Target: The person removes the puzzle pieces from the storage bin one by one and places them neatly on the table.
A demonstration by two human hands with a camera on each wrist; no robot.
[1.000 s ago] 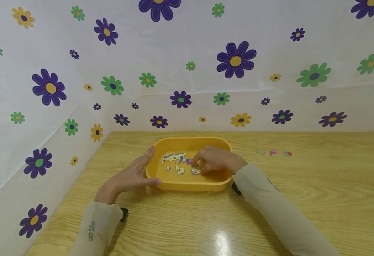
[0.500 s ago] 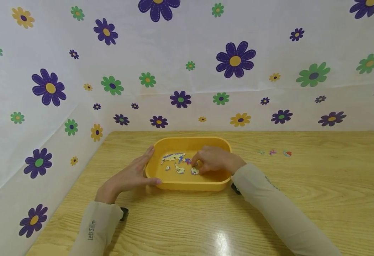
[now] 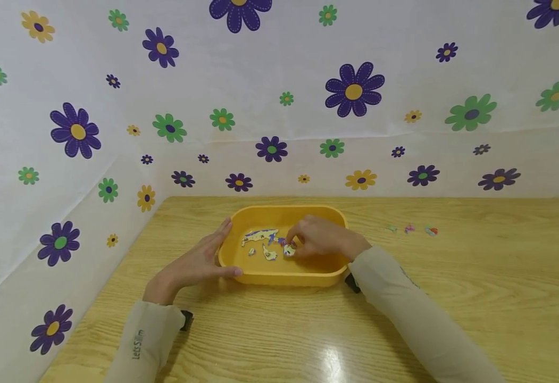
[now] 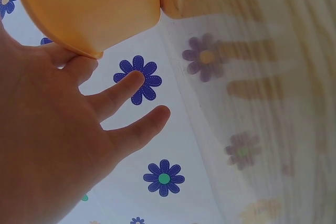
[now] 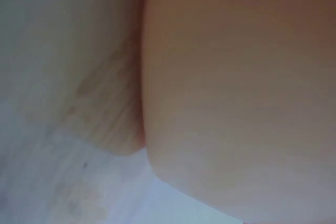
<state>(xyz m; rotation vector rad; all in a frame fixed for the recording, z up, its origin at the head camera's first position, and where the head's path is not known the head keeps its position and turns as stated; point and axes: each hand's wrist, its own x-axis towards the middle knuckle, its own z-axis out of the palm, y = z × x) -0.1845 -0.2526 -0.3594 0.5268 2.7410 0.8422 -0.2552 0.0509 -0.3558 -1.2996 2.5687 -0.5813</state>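
Observation:
A yellow-orange tray (image 3: 284, 279) stands on the table. My left hand (image 3: 198, 260) spreads over its left end, thumb on the front rim and fingers along the left side; the left wrist view has its fingers (image 4: 126, 95) straight and apart. Inside the tray, my right hand (image 3: 319, 238) bends its fingertips onto a small flat cream piece (image 3: 289, 250) with a dark mark and irregular outline; the fingertips are partly hidden. Left of that lie a long cream piece with blue edges (image 3: 260, 235), a pointed cream piece (image 3: 269, 253), a tiny one (image 3: 252, 252) and a blue-purple bit (image 3: 276, 240).
Right of the tray, three small coloured pieces lie in a row on the wooden table (image 3: 279, 330): a green one (image 3: 392, 229), a pink one (image 3: 409, 229) and a red-and-teal one (image 3: 431, 231). Flower-printed white cloth (image 3: 308, 122) hangs behind and at left.
The right fingertips have drawn the small cream piece slightly left and away from me, closer to the blue-purple bit. The left hand and the tray stay put.

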